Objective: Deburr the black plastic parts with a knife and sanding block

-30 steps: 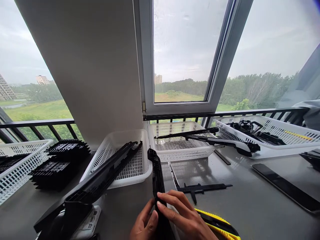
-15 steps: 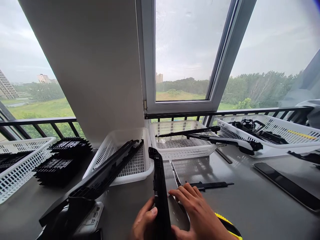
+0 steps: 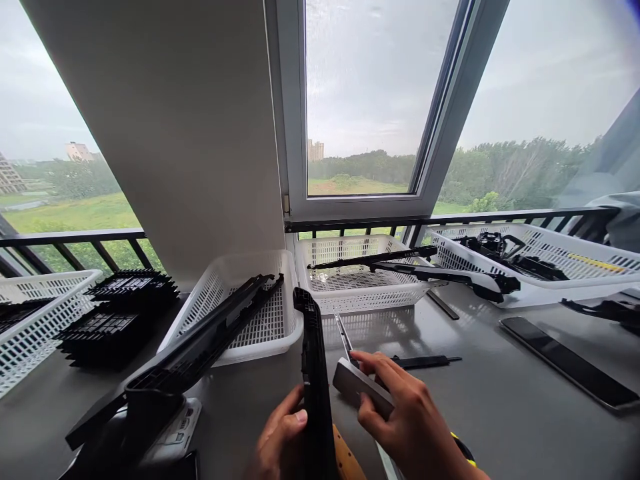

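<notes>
My left hand [image 3: 280,437] is closed round the lower end of a long black plastic strip [image 3: 313,363], which stands tilted and points away toward the window. My right hand [image 3: 407,413] grips a grey metal caliper head [image 3: 357,385], lifted just off the table beside the strip; its thin steel rule [image 3: 344,337] runs away from me. A black caliper-like tool [image 3: 423,361] lies on the grey table [image 3: 500,407] just beyond my right hand. An orange-brown handle [image 3: 345,460] shows below the strip.
A white basket [image 3: 235,280] holds a long black part [image 3: 200,347] that overhangs a white device [image 3: 175,433]. A second basket [image 3: 360,293] carries black wiper-like arms [image 3: 430,277]. Black trays [image 3: 115,317] stack at left, beside another basket [image 3: 30,333]. A dark flat bar [image 3: 565,360] lies right.
My right hand left the black strip, moved right, and took hold of the grey caliper head, lifting it off the table. The strip stays in my left hand.
</notes>
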Demonstrator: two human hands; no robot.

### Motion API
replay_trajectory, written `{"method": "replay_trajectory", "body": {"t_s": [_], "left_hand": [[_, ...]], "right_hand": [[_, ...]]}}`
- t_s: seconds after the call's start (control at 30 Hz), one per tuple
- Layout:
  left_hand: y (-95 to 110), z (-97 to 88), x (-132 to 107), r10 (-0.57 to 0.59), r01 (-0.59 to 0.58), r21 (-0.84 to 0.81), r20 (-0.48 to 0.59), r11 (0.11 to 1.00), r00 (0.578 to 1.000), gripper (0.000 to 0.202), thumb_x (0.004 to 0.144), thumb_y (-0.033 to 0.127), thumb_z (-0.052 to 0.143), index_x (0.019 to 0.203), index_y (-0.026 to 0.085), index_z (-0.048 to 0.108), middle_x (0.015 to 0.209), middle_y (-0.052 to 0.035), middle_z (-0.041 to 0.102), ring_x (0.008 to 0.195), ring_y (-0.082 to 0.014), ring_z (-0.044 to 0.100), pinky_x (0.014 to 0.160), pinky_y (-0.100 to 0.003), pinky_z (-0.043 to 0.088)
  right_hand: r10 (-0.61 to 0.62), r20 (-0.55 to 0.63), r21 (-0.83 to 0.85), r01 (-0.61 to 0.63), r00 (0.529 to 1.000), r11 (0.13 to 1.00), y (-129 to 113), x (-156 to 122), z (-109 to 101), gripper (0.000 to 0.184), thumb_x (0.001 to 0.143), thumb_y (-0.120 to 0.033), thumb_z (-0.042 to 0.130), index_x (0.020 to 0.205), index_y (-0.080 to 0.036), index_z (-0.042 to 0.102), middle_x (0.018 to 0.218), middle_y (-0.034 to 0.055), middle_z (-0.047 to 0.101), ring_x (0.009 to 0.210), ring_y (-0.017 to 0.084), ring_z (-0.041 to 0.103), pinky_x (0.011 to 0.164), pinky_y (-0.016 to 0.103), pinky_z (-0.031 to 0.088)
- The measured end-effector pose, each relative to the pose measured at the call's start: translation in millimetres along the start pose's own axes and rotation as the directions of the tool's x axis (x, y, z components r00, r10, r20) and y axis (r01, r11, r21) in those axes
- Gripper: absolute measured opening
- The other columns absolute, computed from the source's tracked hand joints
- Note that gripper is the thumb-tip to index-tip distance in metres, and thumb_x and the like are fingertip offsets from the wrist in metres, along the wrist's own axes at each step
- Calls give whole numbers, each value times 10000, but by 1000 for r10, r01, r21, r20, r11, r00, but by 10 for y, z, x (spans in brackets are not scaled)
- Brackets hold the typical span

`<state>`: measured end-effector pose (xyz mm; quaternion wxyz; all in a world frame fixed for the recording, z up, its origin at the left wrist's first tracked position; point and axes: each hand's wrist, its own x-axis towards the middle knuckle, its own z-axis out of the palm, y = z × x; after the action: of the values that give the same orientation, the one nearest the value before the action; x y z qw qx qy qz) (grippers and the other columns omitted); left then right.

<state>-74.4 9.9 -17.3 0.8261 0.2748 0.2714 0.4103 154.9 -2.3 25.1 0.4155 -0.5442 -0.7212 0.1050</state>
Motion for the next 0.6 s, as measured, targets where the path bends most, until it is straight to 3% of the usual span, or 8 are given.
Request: {"method": "replay_trajectory", "body": {"t_s": [0.1,0.23,0.4,0.5,0.57,0.6], "left_hand": [[-7,17,19,6,-5,-20,32,1000,999,531,935,363,739,1424,172,661,877,-73,747,772,-205,704,801,-306,542],[-14,88,51,46,-43,-31,83,999,995,482,933,365,738,1368,162,695,889,-78,743,803,-211,701,794,-293,525],[-12,117,64,17,-15,-18,124,1000,992,480,949,396,721,1367,164,685,960,-96,760,827,-232,714,807,-318,523],[-33,76,71,16,-16,-2,99,1000,995,520,931,406,752,1390,175,673,997,-104,781,898,-257,741,894,-339,526],[-55,54,76,13,-13,10,88,1000,996,526,923,416,764,1383,176,678,1006,-109,789,913,-258,749,880,-329,529],[-65,52,77,9,-10,13,88,1000,996,519,920,416,770,1372,175,685,1009,-112,791,912,-256,751,861,-322,531]], "right_hand": [[-124,-129,94,136,984,986,-47,8,-4,372,924,-83,551,1240,-257,640,1028,38,730,883,190,728,768,291,588],[-323,-233,94,352,917,931,-104,-2,-20,331,921,-6,555,1109,-270,622,969,33,703,940,218,684,850,362,572],[-367,-264,95,403,892,910,-161,0,-102,346,891,41,579,1015,-275,647,1001,37,726,1052,246,688,943,425,567],[-228,-206,300,284,951,911,-158,-44,-81,313,912,-28,600,1084,-275,684,962,28,735,875,203,716,775,320,589],[-44,-62,423,66,997,904,-125,-87,-35,253,919,-139,627,1109,-262,740,978,37,762,842,201,733,726,283,585],[49,29,453,-57,998,890,-100,-105,-11,241,915,-195,639,1105,-257,772,1002,45,779,875,216,747,759,292,592]]}}
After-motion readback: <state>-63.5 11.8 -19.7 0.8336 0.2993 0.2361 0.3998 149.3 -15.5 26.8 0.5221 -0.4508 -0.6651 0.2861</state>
